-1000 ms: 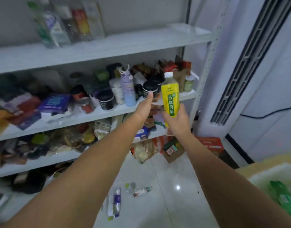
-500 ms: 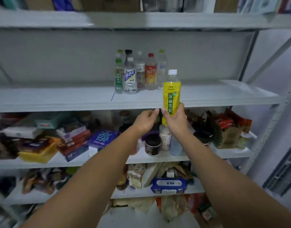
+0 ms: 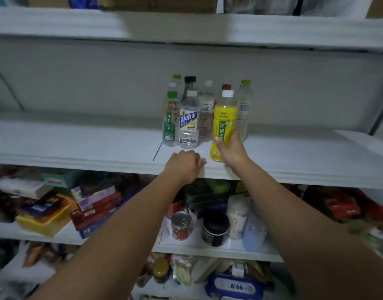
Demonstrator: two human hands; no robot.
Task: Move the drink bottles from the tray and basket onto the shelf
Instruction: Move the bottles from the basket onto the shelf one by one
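Note:
My right hand (image 3: 232,149) grips a yellow drink bottle (image 3: 223,124) with a white cap, upright on the white shelf (image 3: 78,146) near its front edge. Right behind and beside it stands a cluster of several bottles, among them a green-labelled one (image 3: 170,122), a clear blue-labelled one (image 3: 188,124) and a clear green-capped one (image 3: 243,109). My left hand (image 3: 184,165) rests on the shelf's front edge just left of the yellow bottle, its fingers curled and holding nothing. The tray and basket are out of view.
Another shelf (image 3: 186,27) runs close overhead with boxes on it. The shelf below holds packets and boxes (image 3: 93,204), a yellow box (image 3: 43,219), a red can (image 3: 181,226), a black jar (image 3: 215,231) and pale bottles (image 3: 238,215). Lower shelves are crowded with goods.
My right hand has raised the yellow bottle from below the shelf edge onto the shelf beside the bottle cluster. My left hand has moved up to the shelf's front edge.

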